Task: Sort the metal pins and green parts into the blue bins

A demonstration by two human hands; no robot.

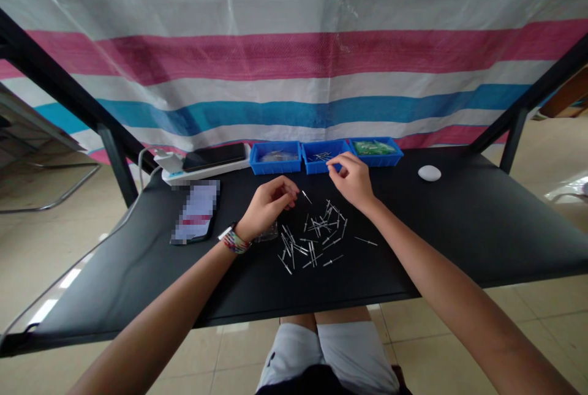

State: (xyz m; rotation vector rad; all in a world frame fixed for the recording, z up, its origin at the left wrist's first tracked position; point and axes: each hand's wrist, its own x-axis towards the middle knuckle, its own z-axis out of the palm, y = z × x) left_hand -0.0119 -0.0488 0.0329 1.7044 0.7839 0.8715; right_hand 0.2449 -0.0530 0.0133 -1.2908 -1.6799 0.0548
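Blind rivets (321, 223), thin and silvery, lie scattered on the black table between my forearms. My left hand (269, 202) is closed with its fingers curled, left of the pile. Just past its fingertips is a single rivet (306, 197); I cannot tell whether the fingers touch it. My right hand (353, 180) is closed in a pinch at the front edge of the middle blue bin (316, 167), which has several rivets in it. Whatever its fingertips hold is too small to make out. A clear plastic bag (267, 233) lies partly behind my left wrist.
Left of the middle bin stands a blue bin (275, 167) with clear packets, and to its right a blue bin (379, 160) with green contents. A power strip (206, 171) bears a dark phone (215, 156). Another phone (197, 211) and a white oval object (429, 173) lie on the table (482, 217).
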